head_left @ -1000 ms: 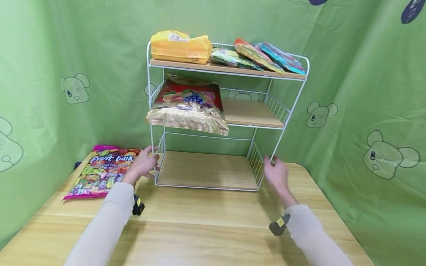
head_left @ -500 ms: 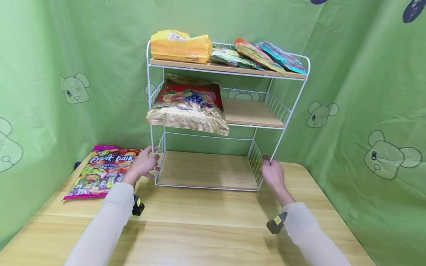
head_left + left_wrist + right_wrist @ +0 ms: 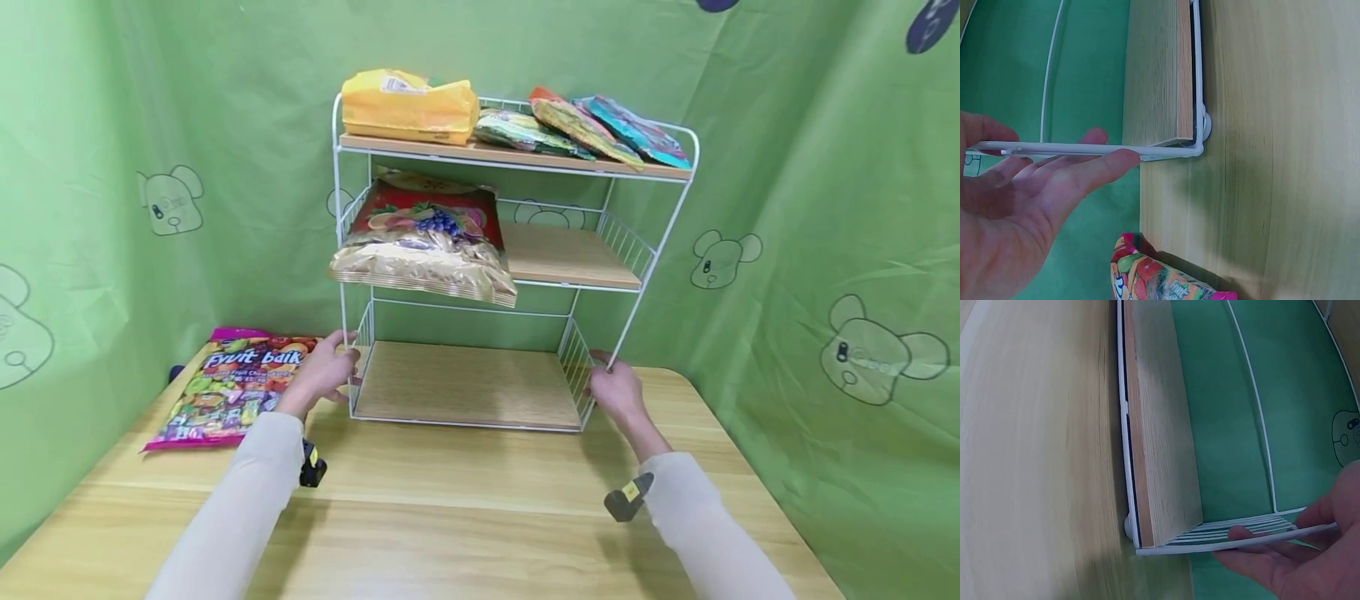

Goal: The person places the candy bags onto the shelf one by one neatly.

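Note:
A white wire rack with wooden shelves stands on the table in the head view. At its lower left side my left hand grips the front post, with fingers on both sides of the wire in the left wrist view. My right hand holds the lower part of the right front post; the right wrist view shows the fingers around the wire side, just above the bottom shelf board. Some of the fingers of each hand are hidden behind the rack.
A colourful fruit candy bag lies beside the left forearm. On the middle shelf a red and gold bag overhangs the front edge. The top shelf bears a yellow pack and several flat packets. Green cloth surrounds the wooden table.
My right hand has moved slightly left and closed around the right post. The left hand has stayed in place, and the rack has barely moved.

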The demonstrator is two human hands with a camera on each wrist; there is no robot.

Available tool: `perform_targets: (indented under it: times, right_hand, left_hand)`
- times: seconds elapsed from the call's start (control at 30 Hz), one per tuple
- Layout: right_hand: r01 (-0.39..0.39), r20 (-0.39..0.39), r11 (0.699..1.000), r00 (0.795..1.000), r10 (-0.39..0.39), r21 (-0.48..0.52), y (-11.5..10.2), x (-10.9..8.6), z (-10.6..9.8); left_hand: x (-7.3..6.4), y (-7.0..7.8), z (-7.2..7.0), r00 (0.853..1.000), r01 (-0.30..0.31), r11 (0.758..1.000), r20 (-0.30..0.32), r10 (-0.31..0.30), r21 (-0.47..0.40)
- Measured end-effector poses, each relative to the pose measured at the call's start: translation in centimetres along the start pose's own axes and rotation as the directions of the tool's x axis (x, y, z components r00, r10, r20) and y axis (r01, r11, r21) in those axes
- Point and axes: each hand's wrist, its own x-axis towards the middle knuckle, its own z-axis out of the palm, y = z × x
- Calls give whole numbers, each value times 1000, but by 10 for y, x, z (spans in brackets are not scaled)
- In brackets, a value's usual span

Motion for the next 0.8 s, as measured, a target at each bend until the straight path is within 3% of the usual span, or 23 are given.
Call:
perform_targets:
  times: [0.43,0.8]
  right_hand:
    - [-32,72,998,997,28,60,-2,-1,-7]
    - [-8,62,1000,998,8,6,-3,2,-4]
  left_hand:
    - [-1,0,-1,1000,1,1000,-3,-1,14]
    - [0,1,0,1000,2,1000,1,-2,13]
